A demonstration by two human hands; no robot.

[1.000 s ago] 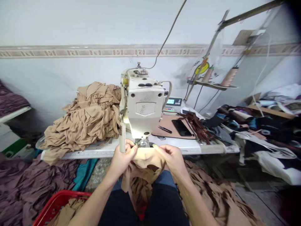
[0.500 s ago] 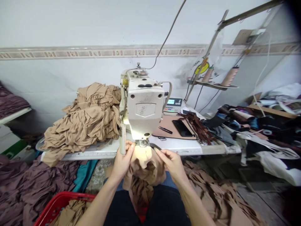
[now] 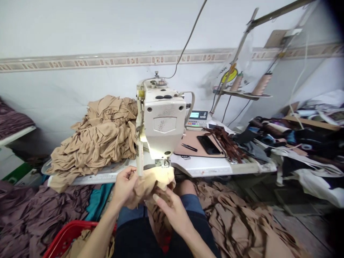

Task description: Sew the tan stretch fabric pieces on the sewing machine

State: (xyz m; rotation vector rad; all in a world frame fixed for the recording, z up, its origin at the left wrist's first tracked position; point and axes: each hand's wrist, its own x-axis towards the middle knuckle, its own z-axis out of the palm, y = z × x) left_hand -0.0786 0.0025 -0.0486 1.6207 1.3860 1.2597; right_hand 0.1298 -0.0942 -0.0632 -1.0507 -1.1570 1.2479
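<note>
A tan garment piece (image 3: 150, 181) lies under the needle area of the white sewing machine (image 3: 165, 125), lit by its lamp, and hangs down toward my lap. My left hand (image 3: 125, 184) pinches the fabric at its left side, just left of the machine's white upright guard (image 3: 140, 159). Below the presser foot (image 3: 166, 162), my right hand (image 3: 172, 208) is at the near folds of the same cloth, its thumb and fingers closing on it. The fabric between the hands is bunched, and its underside is hidden.
A heap of tan fabric (image 3: 94, 139) covers the table's left. On the right are thread snips (image 3: 189, 147), a black phone (image 3: 208, 144), brown straps (image 3: 224, 143) and a control panel (image 3: 197, 116). A red basket (image 3: 67, 229) and more fabric (image 3: 242, 222) lie below.
My left hand has moved left, drawing the cloth that way. My right hand has come left and down from the right side of the garment to its near folds.
</note>
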